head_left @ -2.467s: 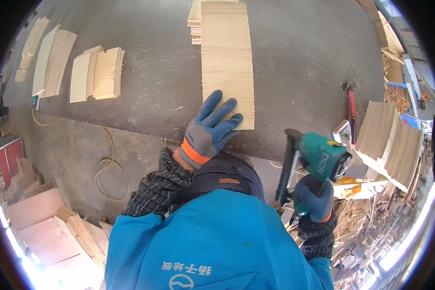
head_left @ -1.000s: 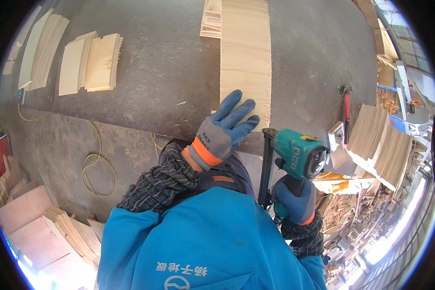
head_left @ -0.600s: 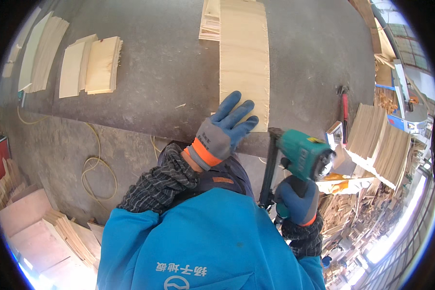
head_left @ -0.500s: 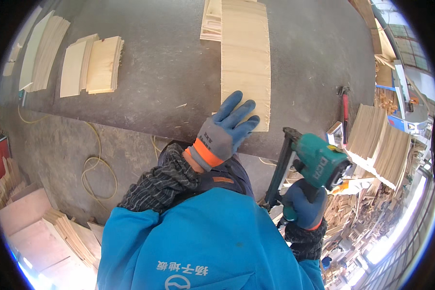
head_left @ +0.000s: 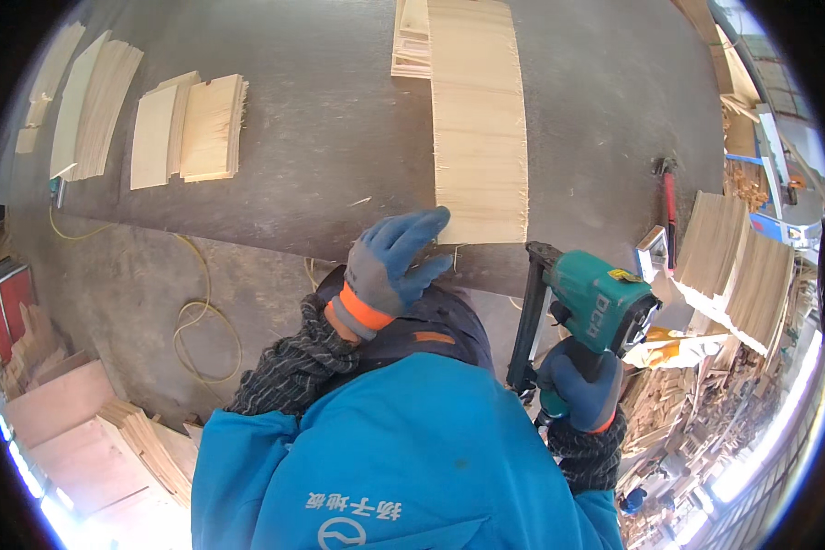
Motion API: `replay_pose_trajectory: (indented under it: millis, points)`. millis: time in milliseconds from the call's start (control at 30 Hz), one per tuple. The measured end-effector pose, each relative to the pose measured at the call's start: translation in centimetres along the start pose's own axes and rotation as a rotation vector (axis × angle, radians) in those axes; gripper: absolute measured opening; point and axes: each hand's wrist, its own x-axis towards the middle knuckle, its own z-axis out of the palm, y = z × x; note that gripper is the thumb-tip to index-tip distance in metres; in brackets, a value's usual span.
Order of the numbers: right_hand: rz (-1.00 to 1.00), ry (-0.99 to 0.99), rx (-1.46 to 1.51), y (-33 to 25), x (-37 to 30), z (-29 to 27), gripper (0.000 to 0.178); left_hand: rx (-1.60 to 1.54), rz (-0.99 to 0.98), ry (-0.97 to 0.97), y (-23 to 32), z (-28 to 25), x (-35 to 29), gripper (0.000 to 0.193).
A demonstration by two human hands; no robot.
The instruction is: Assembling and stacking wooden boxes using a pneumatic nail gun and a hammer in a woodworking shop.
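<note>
A long pale wooden board (head_left: 479,128) lies on the dark table, its near end close to the table's front edge. My left hand (head_left: 393,261), in a blue and grey glove with an orange cuff, hovers by the board's near left corner. Its fingers are stretched out with nothing in them; whether a fingertip touches the board I cannot tell. My right hand (head_left: 582,383), gloved alike, grips the handle of a green and black nail gun (head_left: 600,298). The tool's nose is just right of the board's near end. Narrower wood strips (head_left: 412,46) lie partly under the board's far left side.
Stacks of thin boards (head_left: 211,128) stand on the table's left side. To the right lie a red-handled hammer (head_left: 670,206) and more stacked panels (head_left: 738,266). A yellow hose (head_left: 206,321) coils on the floor. Scrap wood (head_left: 697,412) is heaped at the lower right.
My left hand has lifted off the board's near end and drawn back to the left, toward my body. The right hand still holds the nail gun. The whole view has shifted slightly.
</note>
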Motion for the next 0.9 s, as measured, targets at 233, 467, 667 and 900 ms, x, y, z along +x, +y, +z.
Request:
replay_pose_trajectory:
  millis: [233,467,667,900]
  points:
    - [0.056,-0.208,-0.017,-0.1,0.5,0.8,0.009,-0.053,0.147,0.093,-1.7,1.3,0.3,0.035]
    - [0.017,-0.225,0.018,-0.6,0.9,2.9,0.009,-0.064,0.198,0.127,-2.4,1.4,0.5,0.029]
    - [-0.014,-0.285,-0.114,0.2,1.6,3.9,0.014,-0.052,0.259,0.142,-2.9,1.4,0.4,0.032]
    - [0.031,-0.299,-0.22,-0.7,2.0,4.8,0.015,-0.062,0.294,0.111,-3.5,1.5,0.4,0.035]
